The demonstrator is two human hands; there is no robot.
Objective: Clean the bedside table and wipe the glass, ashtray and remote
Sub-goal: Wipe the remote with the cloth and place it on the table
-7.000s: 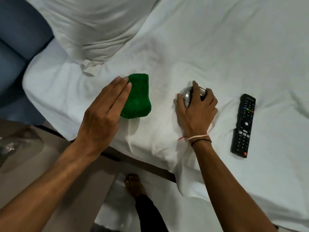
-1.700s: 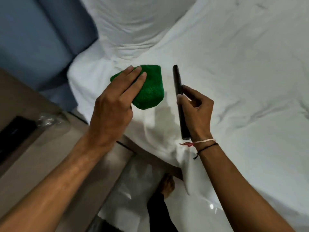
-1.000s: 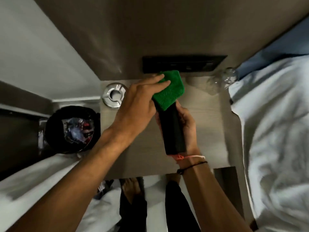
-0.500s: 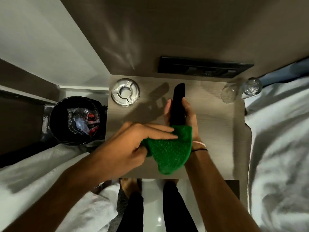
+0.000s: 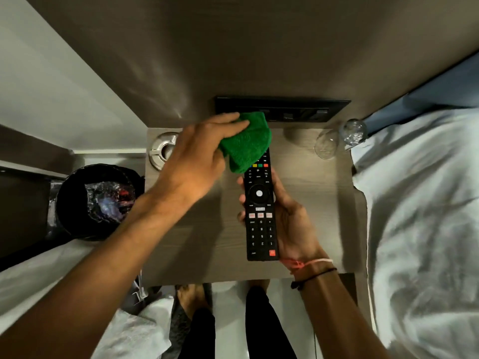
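My right hand (image 5: 287, 216) grips a black remote (image 5: 260, 211) lengthwise above the wooden bedside table (image 5: 311, 203), buttons facing up. My left hand (image 5: 197, 161) holds a folded green cloth (image 5: 246, 143) pressed on the remote's far end, covering it. A round metal ashtray (image 5: 162, 150) sits at the table's far left corner, partly hidden by my left hand. A clear glass (image 5: 326, 145) lies at the far right corner.
A black bin (image 5: 96, 200) with a plastic liner stands left of the table. White bedding (image 5: 425, 229) fills the right side, more bedding lies lower left. A dark switch panel (image 5: 285, 110) is on the wall behind. My legs stand below the table's near edge.
The remote has been turned button side up in my right hand. The cloth has moved from the remote's near end to its far end.
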